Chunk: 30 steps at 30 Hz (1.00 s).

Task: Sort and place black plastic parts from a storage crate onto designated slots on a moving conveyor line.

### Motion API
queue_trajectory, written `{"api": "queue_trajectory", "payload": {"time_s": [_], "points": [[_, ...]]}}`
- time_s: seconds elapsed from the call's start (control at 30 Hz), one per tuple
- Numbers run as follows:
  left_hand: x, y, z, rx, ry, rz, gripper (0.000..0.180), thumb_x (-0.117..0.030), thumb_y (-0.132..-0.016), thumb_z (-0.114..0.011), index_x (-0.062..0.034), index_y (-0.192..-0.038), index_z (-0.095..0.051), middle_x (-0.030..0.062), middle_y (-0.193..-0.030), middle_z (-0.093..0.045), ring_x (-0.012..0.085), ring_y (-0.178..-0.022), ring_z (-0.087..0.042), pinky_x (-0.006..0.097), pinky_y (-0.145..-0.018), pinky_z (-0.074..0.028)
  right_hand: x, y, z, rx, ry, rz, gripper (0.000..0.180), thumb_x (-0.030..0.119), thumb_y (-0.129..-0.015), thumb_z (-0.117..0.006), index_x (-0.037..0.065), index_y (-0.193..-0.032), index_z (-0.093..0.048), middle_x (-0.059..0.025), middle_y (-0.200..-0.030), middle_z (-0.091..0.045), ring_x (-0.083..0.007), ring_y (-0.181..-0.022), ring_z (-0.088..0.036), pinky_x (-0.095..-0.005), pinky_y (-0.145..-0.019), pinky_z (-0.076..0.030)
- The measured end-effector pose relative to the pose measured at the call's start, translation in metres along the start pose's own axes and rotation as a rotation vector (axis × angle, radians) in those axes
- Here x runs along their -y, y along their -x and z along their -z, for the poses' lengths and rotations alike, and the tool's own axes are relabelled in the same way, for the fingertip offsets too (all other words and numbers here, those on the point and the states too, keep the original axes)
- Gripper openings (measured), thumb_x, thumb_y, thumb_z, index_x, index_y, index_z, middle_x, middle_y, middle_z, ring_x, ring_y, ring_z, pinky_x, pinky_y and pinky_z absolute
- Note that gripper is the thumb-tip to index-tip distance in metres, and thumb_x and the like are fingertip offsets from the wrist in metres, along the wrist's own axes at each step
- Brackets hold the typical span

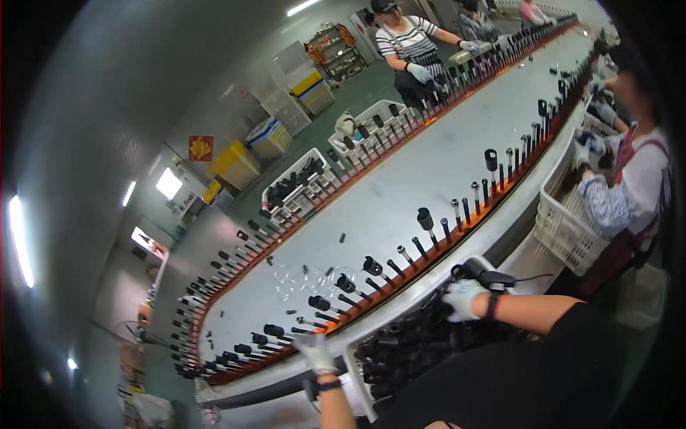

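Note:
My right hand (464, 299), in a white glove, is over a white crate (351, 368) heaped with black cylindrical parts (421, 339). Its fingers are curled round a black cylindrical part (468, 269). A black band is on that wrist. My left hand (314, 350), gloved too, reaches to the near edge of a curved conveyor, close to a metal-tipped rod (311, 323). Motion smears its fingers, so I cannot see whether they hold anything. Along the orange conveyor track (371, 297) stand upright rods, some capped with black cup-shaped sleeves (373, 266).
A grey table surface (386, 200) fills the loop's middle, with small black pieces and clear rings (307, 280) on it. On the right a co-worker (629, 186) leans over a white crate (572, 229). Across stands a person in stripes (414, 50), near white crates (296, 189).

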<state>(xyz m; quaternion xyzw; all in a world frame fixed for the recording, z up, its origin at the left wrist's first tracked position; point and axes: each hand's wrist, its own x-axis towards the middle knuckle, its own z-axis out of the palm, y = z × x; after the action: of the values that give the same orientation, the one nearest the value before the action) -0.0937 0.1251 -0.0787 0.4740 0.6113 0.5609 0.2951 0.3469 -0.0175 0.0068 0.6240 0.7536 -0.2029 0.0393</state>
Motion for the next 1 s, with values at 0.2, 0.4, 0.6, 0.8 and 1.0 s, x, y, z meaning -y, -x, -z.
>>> {"api": "queue_trajectory", "payload": {"time_s": [0.2, 0.4, 0.6, 0.8, 1.0], "points": [[-0.067, 0.155, -0.068, 0.983, -0.720, -0.456, 0.054, -0.038, -0.080, -0.074, -0.0069, -0.123, -0.061, 0.0191, -0.123, -0.061, 0.0378, -0.114, -0.056, 0.045, -0.099, -0.044, -0.076, 0.031, -0.052, -0.212, 0.199, -0.024, 0.032, 0.030, -0.077, -0.073, 0.012, -0.103, -0.070, -0.0164, -0.128, -0.054, -0.0340, -0.112, -0.054, -0.0451, -0.087, -0.049], [-0.109, 0.199, -0.146, 0.925, -1.078, -0.511, 0.045, -0.028, -0.080, -0.070, -0.0179, -0.122, -0.059, 0.0085, -0.107, -0.064, 0.0315, -0.107, -0.056, 0.047, -0.085, -0.047, -0.120, 0.027, -0.002, -0.114, 0.181, 0.016, 0.032, 0.023, -0.075, -0.074, 0.010, -0.104, -0.067, -0.0161, -0.113, -0.058, -0.0335, -0.107, -0.058, -0.0447, -0.086, -0.050], [-0.127, 0.212, -0.186, 1.057, -1.067, -0.350, 0.055, -0.011, -0.075, -0.074, -0.0112, -0.125, -0.053, 0.0184, -0.114, -0.060, 0.0375, -0.109, -0.057, 0.044, -0.091, -0.048, -0.161, 0.031, -0.012, -0.083, 0.343, -0.033, 0.021, 0.013, -0.090, -0.054, 0.011, -0.105, -0.069, -0.0177, -0.115, -0.059, -0.0324, -0.105, -0.061, -0.0440, -0.082, -0.055], [-0.167, 0.222, -0.199, 0.997, -0.788, -0.411, 0.043, -0.011, -0.071, -0.076, -0.0070, -0.110, -0.058, 0.0199, -0.106, -0.059, 0.0398, -0.101, -0.058, 0.046, -0.089, -0.048, -0.227, 0.077, 0.035, 0.140, -0.018, -0.061, 0.060, 0.022, -0.075, -0.078, 0.009, -0.129, -0.057, -0.0227, -0.115, -0.062, -0.0395, -0.110, -0.059, -0.0454, -0.096, -0.048], [-0.251, 0.197, -0.278, 0.713, -0.008, 0.132, 0.043, -0.021, -0.080, -0.075, 0.0052, -0.111, -0.059, 0.0202, -0.115, -0.067, 0.0183, -0.105, -0.065, 0.031, -0.087, -0.052, -0.302, 0.091, 0.051, 0.072, -1.040, 0.071, 0.064, 0.015, -0.072, -0.071, 0.004, -0.132, -0.053, -0.0129, -0.106, -0.065, -0.0215, -0.098, -0.061, -0.0333, -0.088, -0.049]]}}
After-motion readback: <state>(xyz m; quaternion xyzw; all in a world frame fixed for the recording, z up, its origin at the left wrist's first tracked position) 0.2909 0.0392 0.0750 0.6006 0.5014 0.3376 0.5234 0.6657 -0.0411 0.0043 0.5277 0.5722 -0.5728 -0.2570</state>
